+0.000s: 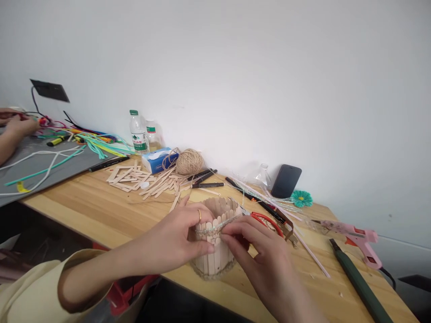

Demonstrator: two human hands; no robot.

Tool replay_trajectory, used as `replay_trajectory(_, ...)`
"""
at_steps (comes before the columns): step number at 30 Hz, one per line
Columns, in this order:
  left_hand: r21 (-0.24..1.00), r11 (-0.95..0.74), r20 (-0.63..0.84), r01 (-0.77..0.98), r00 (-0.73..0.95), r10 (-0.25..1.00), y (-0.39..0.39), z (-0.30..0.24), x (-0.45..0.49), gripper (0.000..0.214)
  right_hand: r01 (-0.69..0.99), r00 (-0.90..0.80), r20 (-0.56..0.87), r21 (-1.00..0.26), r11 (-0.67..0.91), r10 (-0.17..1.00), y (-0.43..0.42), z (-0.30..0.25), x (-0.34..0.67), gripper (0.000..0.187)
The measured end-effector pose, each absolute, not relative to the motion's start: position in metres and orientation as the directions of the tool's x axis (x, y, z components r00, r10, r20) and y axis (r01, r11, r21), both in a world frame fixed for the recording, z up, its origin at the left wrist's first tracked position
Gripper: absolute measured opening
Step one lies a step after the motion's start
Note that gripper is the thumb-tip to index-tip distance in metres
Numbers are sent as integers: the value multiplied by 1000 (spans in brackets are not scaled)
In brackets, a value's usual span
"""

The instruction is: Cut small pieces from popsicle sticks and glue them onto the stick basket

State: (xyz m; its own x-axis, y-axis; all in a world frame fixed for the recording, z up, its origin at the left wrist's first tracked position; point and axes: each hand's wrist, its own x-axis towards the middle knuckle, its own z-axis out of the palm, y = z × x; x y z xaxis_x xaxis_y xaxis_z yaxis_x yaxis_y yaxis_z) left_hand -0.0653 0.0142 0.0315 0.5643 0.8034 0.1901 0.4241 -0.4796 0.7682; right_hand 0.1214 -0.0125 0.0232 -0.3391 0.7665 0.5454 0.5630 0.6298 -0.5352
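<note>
Just over the table's front edge is a round holder made of upright wooden craft sticks (pixel 215 260), a rope-like trim around its base. A glittery silver pipe cleaner (pixel 209 231) lies across the sticks below the rim. My left hand (pixel 178 235) grips the holder from the left, thumb on the outer wall and fingers over the rim. At the right side my right hand (pixel 264 249) pinches the pipe cleaner against the wall between thumb and fingertips. Red-handled scissors (pixel 267 220) lie behind my right hand, partly hidden by it.
Loose craft sticks (pixel 164 181), a twine ball (pixel 189 162), a tissue pack (pixel 158 160) and a water bottle (pixel 138 132) stand behind. A phone (pixel 286 181) leans on the wall. A pink glue gun (pixel 360 242) lies right. Another person's hands (pixel 20 125) work far left.
</note>
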Motion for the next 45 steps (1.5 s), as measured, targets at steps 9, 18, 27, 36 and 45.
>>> replay_trajectory(9,705,-527,227,474,554,801,17,23,-62,11,619,-404,636,-340,708,658,-4,17,119,18)
replay_trajectory(18,915,-351,160,199,620,768,34,21,-64,20,625,-78,592,-598,502,802,11,18,134,12)
replay_trajectory(27,981,-194,150,-4,650,745,50,10,-72,26,446,132,374,-849,283,918,19,-4,178,37)
replay_trajectory(36,989,-141,130,-34,637,760,52,8,-70,30,-125,-72,-18,-992,-27,997,3,-25,152,58)
replay_trajectory(45,995,-99,98,-35,640,762,51,11,-68,25,-207,-156,-116,-967,-147,981,-9,-17,139,72)
